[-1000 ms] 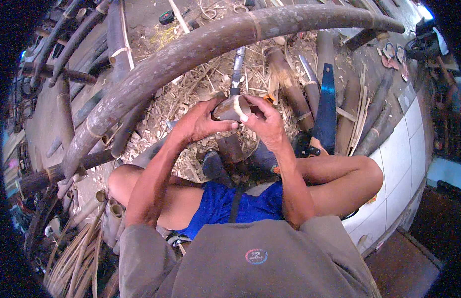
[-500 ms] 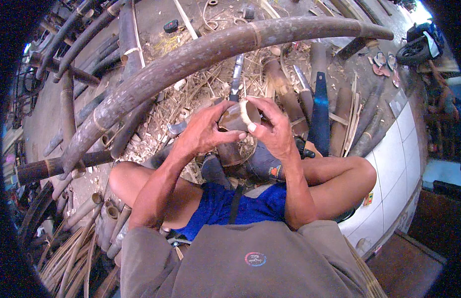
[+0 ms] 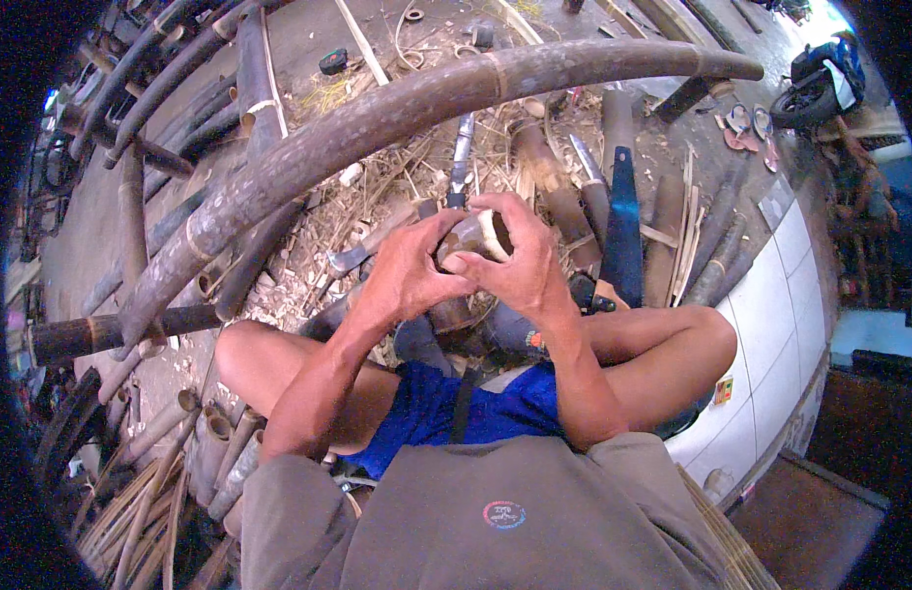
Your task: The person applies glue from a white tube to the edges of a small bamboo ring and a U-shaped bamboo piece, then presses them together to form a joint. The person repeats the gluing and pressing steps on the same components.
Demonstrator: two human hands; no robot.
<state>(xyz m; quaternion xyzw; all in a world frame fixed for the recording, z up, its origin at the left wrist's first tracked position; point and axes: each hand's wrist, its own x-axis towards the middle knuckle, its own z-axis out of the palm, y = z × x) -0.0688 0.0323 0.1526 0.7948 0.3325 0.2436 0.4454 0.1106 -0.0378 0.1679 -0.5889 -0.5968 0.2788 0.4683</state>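
Above my lap I hold a short bamboo section (image 3: 466, 236), brown outside, with a pale cut rim turned toward the right. My left hand (image 3: 413, 270) is closed around its left end. My right hand (image 3: 527, 258) grips the rim end, its fingers over the top and its thumb along the near side, close to the left thumb. Part of the section's wall is hidden behind the fingers. Just beyond the hands, a narrow metal blade (image 3: 463, 147) lies on the shavings.
A long, thick bamboo pole (image 3: 377, 118) arches across, raised beyond my hands. To the right lie a dark saw blade (image 3: 623, 231) and a knife (image 3: 588, 157). Another bladed tool (image 3: 348, 261) is at left. Cut bamboo tubes (image 3: 218, 428) stand near my left knee; white tiles (image 3: 770, 324) lie right.
My right hand has shifted its grip, its thumb moving left across the bamboo section toward the left thumb. The rim has turned slightly, and the hands are closer together.
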